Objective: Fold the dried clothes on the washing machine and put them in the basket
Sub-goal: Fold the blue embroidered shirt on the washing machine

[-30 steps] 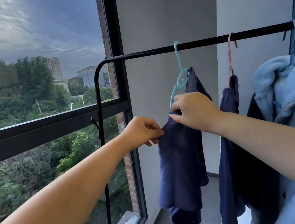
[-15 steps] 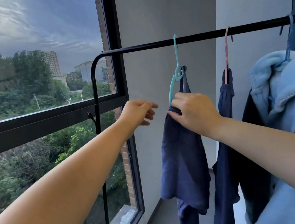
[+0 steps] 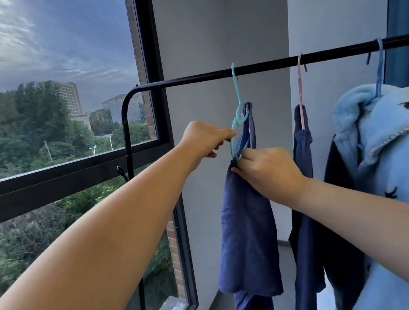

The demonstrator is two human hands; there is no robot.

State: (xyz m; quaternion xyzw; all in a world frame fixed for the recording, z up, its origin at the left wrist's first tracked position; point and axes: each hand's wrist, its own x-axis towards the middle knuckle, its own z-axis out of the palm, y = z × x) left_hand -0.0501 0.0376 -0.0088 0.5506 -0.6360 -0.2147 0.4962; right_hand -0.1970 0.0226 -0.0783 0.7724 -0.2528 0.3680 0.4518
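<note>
Barely begun, head view: at twelve o'clock our left hand (image 3: 206,138) pinches the teal hanger (image 3: 240,117) on the rail (image 3: 264,65) while the grip of our right hand (image 3: 268,169) pinches the navy garment (image 3: 246,229) just below. Nothing folded yet, we judge; a pale fleece (image 3: 406,174) hangs at three o'clock.

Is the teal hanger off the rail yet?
No, the teal hanger hooks over the black rail, the left hand pinching it and the right hand gripping the navy garment.

black rail (image 3: 264,66), hangers (image 3: 237,89), clothes (image 3: 246,229)
</note>
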